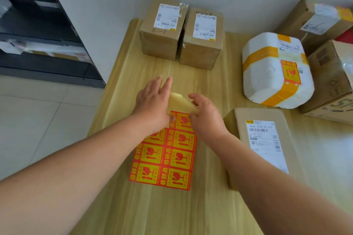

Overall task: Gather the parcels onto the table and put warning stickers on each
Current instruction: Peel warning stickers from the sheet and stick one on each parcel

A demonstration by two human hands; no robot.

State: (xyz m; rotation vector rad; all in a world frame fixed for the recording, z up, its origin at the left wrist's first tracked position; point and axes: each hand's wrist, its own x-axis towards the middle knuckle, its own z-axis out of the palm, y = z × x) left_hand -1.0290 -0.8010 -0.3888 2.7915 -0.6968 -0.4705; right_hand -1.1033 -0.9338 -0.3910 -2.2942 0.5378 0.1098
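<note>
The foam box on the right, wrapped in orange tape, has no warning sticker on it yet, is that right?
Not quite. The head view shows the white foam box, wrapped in orange tape, already carrying a red and yellow warning sticker on its side.

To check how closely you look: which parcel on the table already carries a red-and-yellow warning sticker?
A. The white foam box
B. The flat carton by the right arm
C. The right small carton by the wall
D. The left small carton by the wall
A: the foam box bears a warning sticker on its side; the other three show only white shipping labels.
</note>
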